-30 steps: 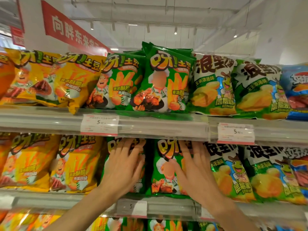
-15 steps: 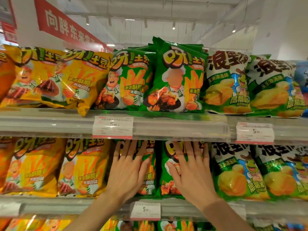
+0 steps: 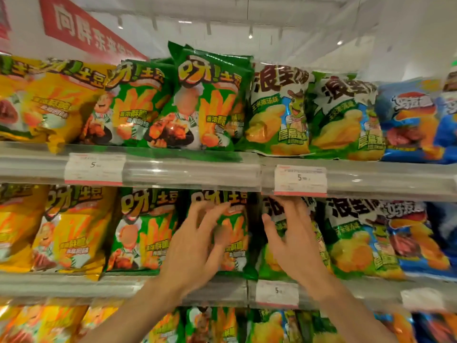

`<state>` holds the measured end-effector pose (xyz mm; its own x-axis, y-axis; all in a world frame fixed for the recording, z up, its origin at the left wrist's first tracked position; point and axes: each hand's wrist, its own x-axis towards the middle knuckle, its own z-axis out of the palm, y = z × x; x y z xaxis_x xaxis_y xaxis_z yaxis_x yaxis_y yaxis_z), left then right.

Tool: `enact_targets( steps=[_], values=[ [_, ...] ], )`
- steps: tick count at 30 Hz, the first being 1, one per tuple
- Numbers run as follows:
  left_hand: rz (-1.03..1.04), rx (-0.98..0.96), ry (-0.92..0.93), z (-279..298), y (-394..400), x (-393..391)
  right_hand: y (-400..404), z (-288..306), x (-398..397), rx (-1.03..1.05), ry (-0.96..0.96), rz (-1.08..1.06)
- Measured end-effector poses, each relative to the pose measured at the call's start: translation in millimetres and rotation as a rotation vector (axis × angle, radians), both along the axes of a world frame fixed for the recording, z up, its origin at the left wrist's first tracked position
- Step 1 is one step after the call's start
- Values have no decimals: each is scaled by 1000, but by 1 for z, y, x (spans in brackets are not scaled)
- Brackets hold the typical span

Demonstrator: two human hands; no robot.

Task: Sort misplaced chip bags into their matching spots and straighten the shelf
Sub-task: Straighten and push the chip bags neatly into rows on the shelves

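On the middle shelf (image 3: 123, 283), green bags (image 3: 232, 233) are being straightened by the left hand (image 3: 193, 248) and right hand (image 3: 291, 243) (fingers spread, nothing gripped); tidying appears unfinished.

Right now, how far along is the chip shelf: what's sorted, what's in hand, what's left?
Sorted: both visible rows run yellow, green fries, green corn, blue, with no stray colour showing. In hand: the left hand rests spread on a green fries bag of the middle shelf, and the right hand on the green corn bag beside it, neither gripping. Left: the top row's front green bag stands proud and its yellow bag overhangs.
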<state>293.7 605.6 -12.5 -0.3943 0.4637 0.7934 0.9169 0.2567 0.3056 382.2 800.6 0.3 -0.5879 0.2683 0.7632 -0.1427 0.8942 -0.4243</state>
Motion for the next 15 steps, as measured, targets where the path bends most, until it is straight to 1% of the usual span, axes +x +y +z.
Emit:
enact_targets(
  steps=[3, 5, 7, 8, 10, 12, 15],
  values=[
    [-34, -18, -79, -2, 50, 30, 50, 3, 27, -17, -29, -60],
    [-43, -33, -192, -4, 79, 42, 81, 6, 40, -69, -126, -67],
    [-66, -65, -359, -3, 102, 47, 108, 4, 44, -130, -293, -19],
    [-94, -73, -470, -3, 111, 47, 117, 4, 45, -170, -382, 25],
    [-125, -64, -659, -2, 125, 42, 129, 3, 42, -244, -503, 123],
    [-95, -49, -747, -3, 134, 35, 133, 4, 38, -276, -565, 179],
    [-76, -10, -824, -1, 144, 28, 133, 10, 32, -299, -624, 225]
  ],
)
